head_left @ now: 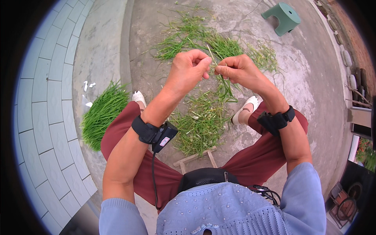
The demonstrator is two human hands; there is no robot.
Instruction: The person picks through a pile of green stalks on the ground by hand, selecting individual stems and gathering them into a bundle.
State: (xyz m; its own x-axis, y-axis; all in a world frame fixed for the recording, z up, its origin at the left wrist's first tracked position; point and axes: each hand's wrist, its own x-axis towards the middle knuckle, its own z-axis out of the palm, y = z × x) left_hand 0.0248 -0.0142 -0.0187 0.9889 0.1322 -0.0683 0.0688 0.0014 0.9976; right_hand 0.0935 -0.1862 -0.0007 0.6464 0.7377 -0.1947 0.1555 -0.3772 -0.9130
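My right hand (239, 71) is closed in a pinch around a few green chive stalks (226, 88), whose leaves hang below its fingers. Their pale ends (210, 51) point up between my two hands. My left hand (190, 69) is closed too, its thumb and finger pressed together right beside those pale ends. Whatever sits between its fingertips is too small to make out. Below my hands, a heap of loose chives and trimmings (201, 125) lies on the concrete between my feet. Farther off is another spread of chives (188, 39).
A thick bunch of fresh chives (103, 115) lies by my left leg, with white scraps (87, 86) near it. At the far right stands a green plastic stool (287, 16). Grey tiles (41, 117) run along the left. A wooden frame piece (196, 156) is close in front of me.
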